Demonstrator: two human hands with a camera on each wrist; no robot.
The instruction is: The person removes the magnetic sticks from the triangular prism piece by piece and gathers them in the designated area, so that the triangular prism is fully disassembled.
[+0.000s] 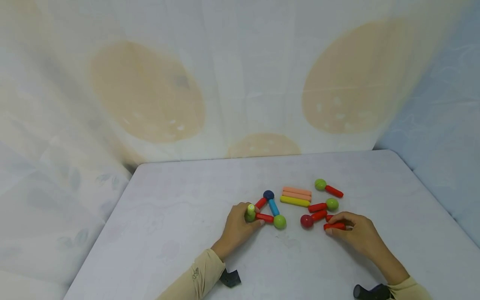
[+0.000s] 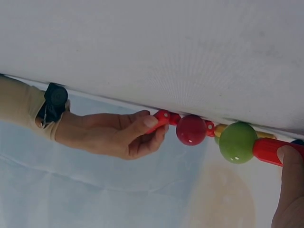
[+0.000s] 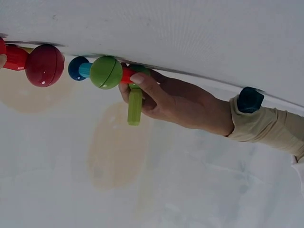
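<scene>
Hands pinch rods mid-table, far from edges.

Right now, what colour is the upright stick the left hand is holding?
Light green; the upright stick in the left hand shows best in the right wrist view.

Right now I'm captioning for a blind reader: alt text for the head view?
Two hands work with toy rods and balls on a white table: the left hand grips an upright yellow-green rod at a triangle's corner, and the right hand pinches a red rod.
</scene>
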